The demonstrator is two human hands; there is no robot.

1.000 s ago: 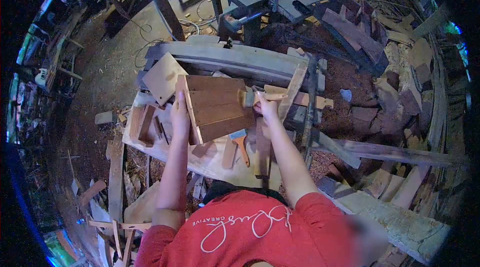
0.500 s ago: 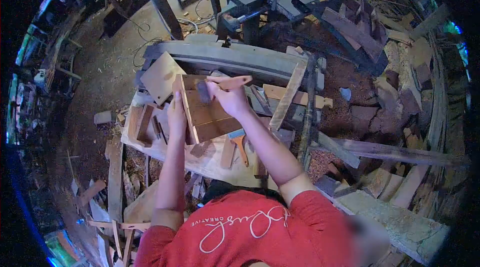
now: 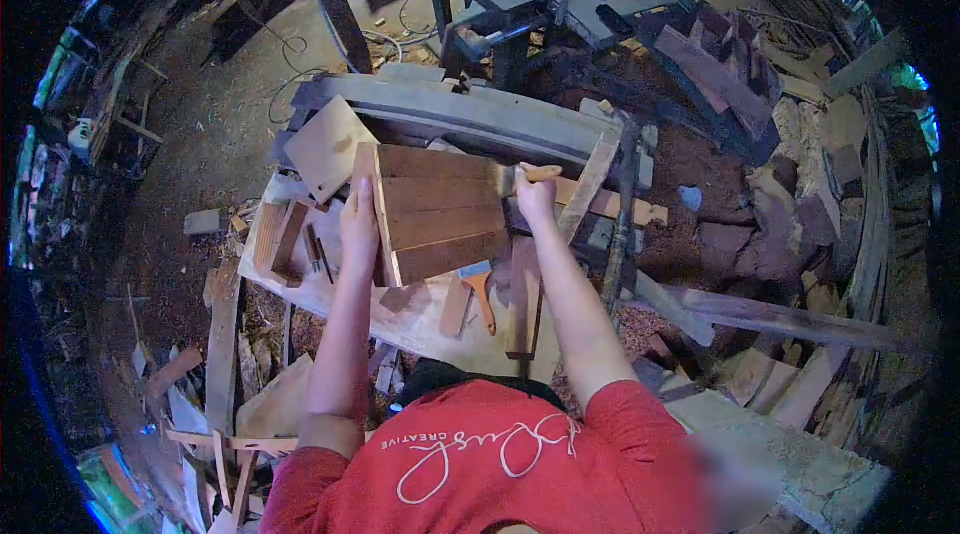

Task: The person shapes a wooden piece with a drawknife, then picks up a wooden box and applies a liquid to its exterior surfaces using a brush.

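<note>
A wooden box-like piece made of boards (image 3: pixel 440 204) is tilted over the workbench, its slatted face toward me. My left hand (image 3: pixel 359 219) grips its left edge board, fingers up along the side. At the right end of the slats, my right hand (image 3: pixel 536 196) is closed round the wooden handle of a brush (image 3: pixel 543 173); the bristles meet the far right edge of the boards. A second brush with an orange handle (image 3: pixel 482 299) lies on the bench below the piece.
The pale workbench top (image 3: pixel 410 329) holds a small wooden frame (image 3: pixel 283 243), thin tools (image 3: pixel 318 254) and a square board (image 3: pixel 328 149). Behind runs a long grey beam (image 3: pixel 480 114). A slanted batten (image 3: pixel 592 184) stands at the right, with scrap wood around.
My right hand and its brush have moved right, from inside the left part of the piece to its right end. The piece now shows its slatted face more broadly.
</note>
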